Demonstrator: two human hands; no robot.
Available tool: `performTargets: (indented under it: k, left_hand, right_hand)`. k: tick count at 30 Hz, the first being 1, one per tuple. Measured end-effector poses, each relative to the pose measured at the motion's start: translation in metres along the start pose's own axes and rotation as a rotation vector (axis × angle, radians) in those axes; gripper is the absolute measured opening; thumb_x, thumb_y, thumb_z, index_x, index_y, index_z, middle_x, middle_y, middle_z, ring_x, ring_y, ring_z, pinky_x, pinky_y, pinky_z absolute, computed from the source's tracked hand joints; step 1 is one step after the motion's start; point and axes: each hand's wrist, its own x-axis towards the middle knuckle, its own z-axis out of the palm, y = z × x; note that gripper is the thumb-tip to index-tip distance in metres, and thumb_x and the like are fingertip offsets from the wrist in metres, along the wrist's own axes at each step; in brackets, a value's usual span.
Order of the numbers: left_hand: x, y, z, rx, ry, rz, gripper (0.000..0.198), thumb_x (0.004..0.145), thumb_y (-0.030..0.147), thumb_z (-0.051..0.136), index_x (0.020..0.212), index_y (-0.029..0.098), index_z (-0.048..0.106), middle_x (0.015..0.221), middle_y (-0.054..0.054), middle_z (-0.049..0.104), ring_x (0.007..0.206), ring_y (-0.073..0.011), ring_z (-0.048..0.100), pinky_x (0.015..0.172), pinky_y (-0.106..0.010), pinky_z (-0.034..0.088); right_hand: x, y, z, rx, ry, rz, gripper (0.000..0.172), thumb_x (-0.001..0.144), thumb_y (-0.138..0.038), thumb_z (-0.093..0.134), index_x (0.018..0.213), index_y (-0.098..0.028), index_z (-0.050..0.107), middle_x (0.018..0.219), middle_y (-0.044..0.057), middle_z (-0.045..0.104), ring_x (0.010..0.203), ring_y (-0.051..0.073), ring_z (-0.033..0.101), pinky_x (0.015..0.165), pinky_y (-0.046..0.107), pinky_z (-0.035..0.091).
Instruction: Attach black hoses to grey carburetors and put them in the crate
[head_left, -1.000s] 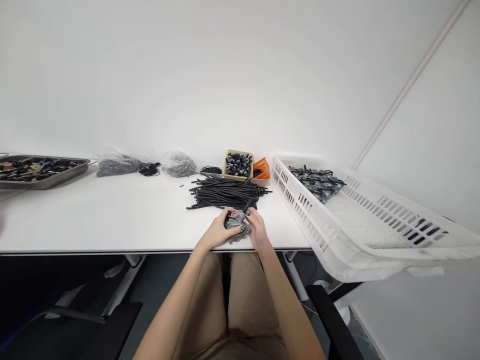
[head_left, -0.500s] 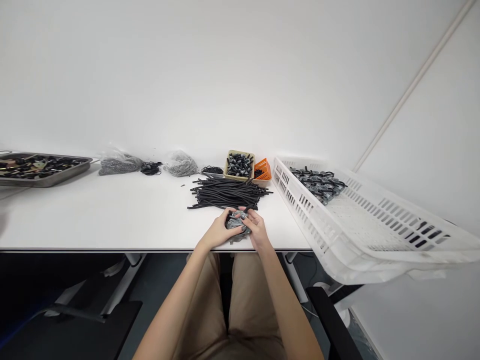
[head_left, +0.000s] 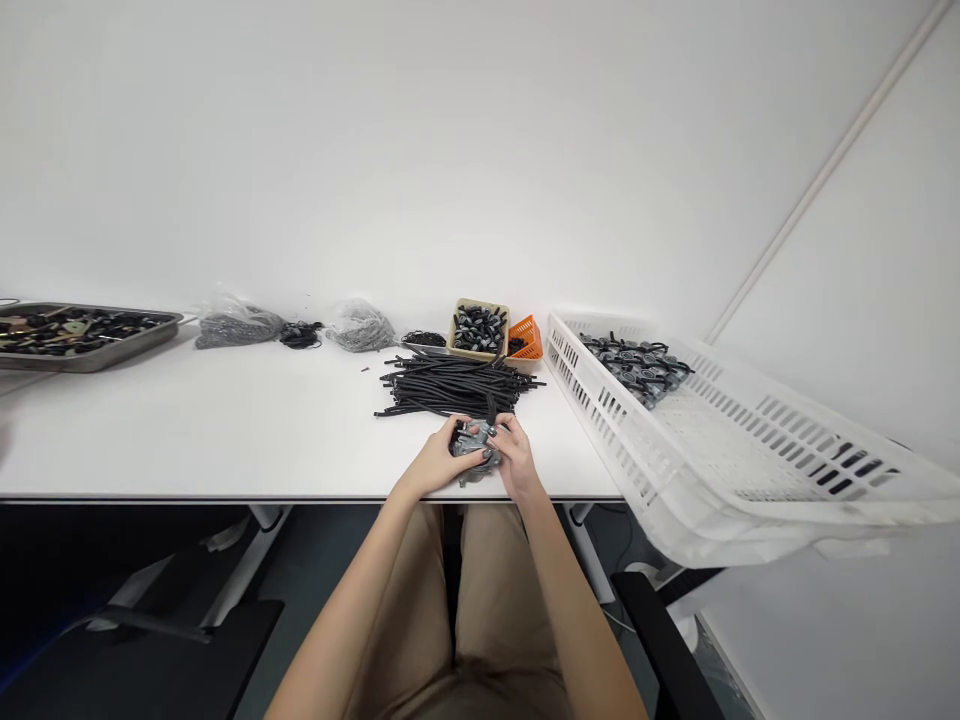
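Now shifted off the black stem (head_left: 491,406), the right hand (head_left: 514,458) is pinched on the part (head_left: 469,441), which is clasped by the left hand (head_left: 439,462) near the table (head_left: 225,430) edge. Similar parts (head_left: 636,368) are laid in the crate (head_left: 720,440); whether this one is finished cannot be told.

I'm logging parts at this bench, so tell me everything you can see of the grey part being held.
The grey part looks like metal, irregular, with small projections. A black piece sticks up from its top, roughly upright. The left hand has its grip around the left side; the right hand holds the right, near the black piece. It's by the front edge of the table; contact with the table is unclear.
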Motion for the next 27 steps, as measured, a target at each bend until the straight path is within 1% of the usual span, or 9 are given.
performTargets:
  k: [5,7,9,12,15,17,20,23,27]
  left_hand:
    - [-0.0003,0.0017,0.0,-0.026,-0.014,-0.009,0.047,0.077,0.039,0.072,0.117,0.02,0.055,0.115,-0.008,0.069,0.106,-0.0255,0.065,0.092,-0.038,0.052]
    - [-0.0002,0.0023,-0.0002,-0.036,-0.021,-0.02,0.048,0.077,0.039,0.072,0.118,0.02,0.055,0.117,-0.009,0.069,0.108,-0.0261,0.065,0.093,-0.039,0.052]
    - [0.0001,0.0022,-0.0002,-0.035,-0.025,-0.016,0.049,0.077,0.04,0.072,0.119,0.021,0.055,0.122,-0.009,0.067,0.11,-0.0262,0.064,0.095,-0.039,0.051]
    - [0.0007,0.0003,0.0,-0.005,-0.011,-0.014,0.051,0.076,0.04,0.072,0.12,0.021,0.054,0.122,-0.009,0.067,0.111,-0.0263,0.064,0.098,-0.04,0.049]
    - [0.001,-0.0024,0.0004,0.005,-0.006,-0.014,0.052,0.075,0.039,0.072,0.12,0.021,0.053,0.115,-0.007,0.069,0.108,-0.0263,0.064,0.096,-0.041,0.05]
    - [0.001,-0.0033,0.0005,-0.001,-0.009,-0.009,0.051,0.076,0.039,0.072,0.119,0.021,0.053,0.113,-0.007,0.069,0.106,-0.0262,0.065,0.096,-0.041,0.05]
    - [0.0006,-0.0025,0.0003,0.003,0.001,-0.005,0.051,0.075,0.039,0.073,0.119,0.021,0.053,0.113,-0.007,0.068,0.105,-0.0262,0.065,0.095,-0.041,0.05]
    - [0.0003,-0.0004,-0.0003,-0.004,-0.002,-0.017,0.051,0.076,0.041,0.073,0.118,0.021,0.053,0.113,-0.008,0.069,0.105,-0.0262,0.065,0.093,-0.04,0.051]
    - [0.0003,0.0005,-0.0011,-0.019,-0.022,-0.024,0.05,0.076,0.042,0.073,0.117,0.021,0.055,0.114,-0.007,0.07,0.107,-0.0266,0.065,0.093,-0.04,0.052]
  right_hand:
    - [0.0024,0.0032,-0.0013,-0.086,0.042,0.001,0.046,0.069,-0.035,0.083,0.108,-0.022,0.064,0.086,0.003,0.076,0.087,0.021,0.07,0.081,0.032,0.054]
    - [0.0027,0.003,-0.0007,-0.115,0.04,0.0,0.044,0.069,-0.037,0.083,0.107,-0.021,0.068,0.088,0.003,0.076,0.089,0.021,0.07,0.085,0.033,0.053]
    - [0.0024,0.002,0.0003,-0.123,0.039,-0.011,0.036,0.07,-0.039,0.081,0.099,-0.02,0.07,0.088,0.004,0.076,0.087,0.021,0.069,0.086,0.033,0.053]
    - [0.0012,0.0001,0.0017,-0.06,0.049,-0.005,0.025,0.075,-0.04,0.075,0.089,-0.022,0.065,0.085,0.003,0.076,0.083,0.02,0.069,0.078,0.031,0.054]
    - [-0.0002,-0.0014,0.0021,0.007,0.073,0.019,0.024,0.076,-0.038,0.072,0.084,-0.025,0.055,0.081,0.001,0.075,0.079,0.021,0.07,0.068,0.03,0.053]
    - [-0.0008,-0.002,0.0019,0.015,0.07,0.023,0.026,0.074,-0.036,0.072,0.083,-0.025,0.051,0.08,0.001,0.075,0.077,0.021,0.07,0.067,0.03,0.053]
    - [-0.0012,-0.002,0.0015,0.008,0.043,0.02,0.03,0.07,-0.034,0.075,0.084,-0.026,0.049,0.081,0.001,0.076,0.078,0.022,0.071,0.072,0.034,0.055]
    - [-0.0006,-0.0007,0.001,-0.016,0.028,0.001,0.035,0.069,-0.035,0.079,0.09,-0.026,0.053,0.084,0.002,0.077,0.081,0.023,0.072,0.074,0.035,0.056]
    - [0.0013,0.0026,-0.001,-0.058,0.037,-0.009,0.045,0.071,-0.039,0.082,0.108,-0.023,0.063,0.086,0.003,0.077,0.082,0.022,0.071,0.077,0.034,0.056]
